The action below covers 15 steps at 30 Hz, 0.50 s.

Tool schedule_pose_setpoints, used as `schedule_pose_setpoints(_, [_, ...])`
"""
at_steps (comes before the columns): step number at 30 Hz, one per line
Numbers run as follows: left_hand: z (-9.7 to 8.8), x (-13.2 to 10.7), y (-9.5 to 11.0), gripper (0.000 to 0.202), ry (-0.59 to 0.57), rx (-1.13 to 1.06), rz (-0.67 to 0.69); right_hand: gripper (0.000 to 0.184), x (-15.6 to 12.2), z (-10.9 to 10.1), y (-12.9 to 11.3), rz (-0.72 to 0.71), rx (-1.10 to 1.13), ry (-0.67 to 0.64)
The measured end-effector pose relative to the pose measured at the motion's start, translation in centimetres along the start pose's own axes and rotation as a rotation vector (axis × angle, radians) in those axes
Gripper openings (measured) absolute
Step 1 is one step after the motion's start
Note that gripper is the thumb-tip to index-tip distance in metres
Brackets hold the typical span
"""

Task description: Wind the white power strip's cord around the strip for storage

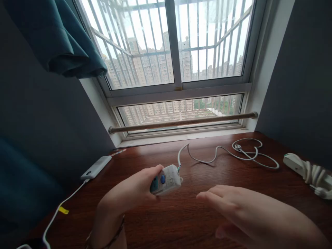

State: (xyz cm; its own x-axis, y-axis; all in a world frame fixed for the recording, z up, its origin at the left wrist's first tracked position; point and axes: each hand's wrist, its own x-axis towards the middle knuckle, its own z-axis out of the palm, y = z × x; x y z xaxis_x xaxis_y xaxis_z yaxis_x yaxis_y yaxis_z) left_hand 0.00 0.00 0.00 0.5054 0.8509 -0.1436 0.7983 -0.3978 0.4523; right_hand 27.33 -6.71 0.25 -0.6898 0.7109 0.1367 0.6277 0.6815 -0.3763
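Note:
My left hand [140,185] is closed around one end of a short white power strip [169,178] with a round blue button, held tilted just above the dark wooden surface. Its white cord [201,160] leaves the far end and runs right, ending in loops around a plug [238,147]. My right hand [233,207] hovers to the right of the power strip, apart from it. Its fingers are stretched out and hold nothing; the thumb shows partly below them.
A white power bank [100,166] with a plugged-in cable [62,204] lies at the left. Another white power strip [295,164], its cord wound around it, lies at the right wall. Beyond are a horizontal rail [181,122] and window; a blue curtain [64,45] hangs upper left.

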Motion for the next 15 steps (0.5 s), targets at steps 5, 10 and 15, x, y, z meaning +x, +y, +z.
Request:
schedule_pose_setpoints(5, [0.04,-0.04,0.12,0.033,0.001,-0.001,-0.008,0.036,-0.01,0.51,0.33,-0.059,-0.05,0.08])
schedule_pose_setpoints(10, [0.06,-0.19,0.18,0.035,0.007,0.008,-0.022,0.034,0.13,0.82,0.66,-0.056,-0.053,0.074])
schedule_pose_setpoints(15, [0.01,-0.2,0.07,0.036,0.013,-0.004,-0.003,0.034,0.44,0.59,0.05,0.006,0.009,-0.002])
